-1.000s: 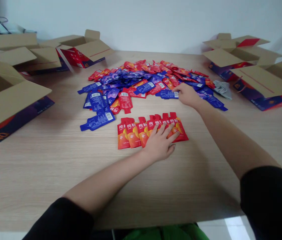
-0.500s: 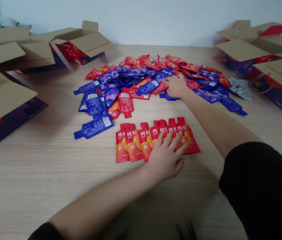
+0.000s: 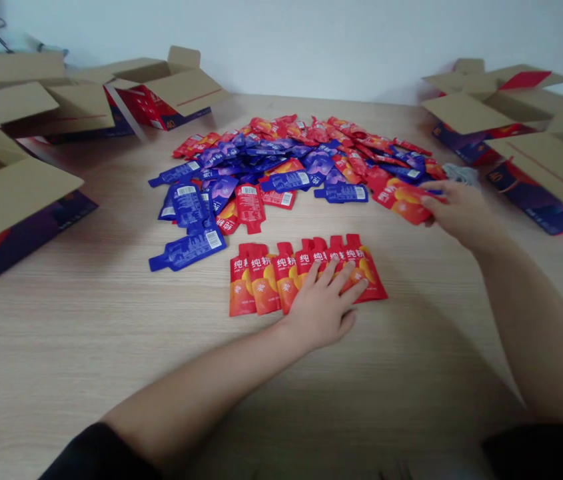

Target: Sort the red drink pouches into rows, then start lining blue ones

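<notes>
Several red pouches (image 3: 265, 283) with orange fruit prints lie in an overlapping row, necks pointing away from me. My left hand (image 3: 322, 303) rests flat across the right part of this row, fingers spread, hiding some of the pouches. Off to the right, my right hand (image 3: 454, 210) pinches a single red pouch (image 3: 401, 197) by its end, at the near right side of the pile. The heap of red and blue pouches (image 3: 271, 150) spreads across the table beyond the row.
Opened cartons (image 3: 26, 193) stand along the left, with another carton (image 3: 171, 87) farther back. More opened cartons (image 3: 551, 173) are at the right. A grey-white bundle (image 3: 461, 175) lies beside the pile, partly behind my right hand. A blue pouch (image 3: 188, 250) lies left of the row.
My right hand has moved right from the middle of the pile and now holds a red pouch. My left hand stays on the row. The view has shifted slightly.
</notes>
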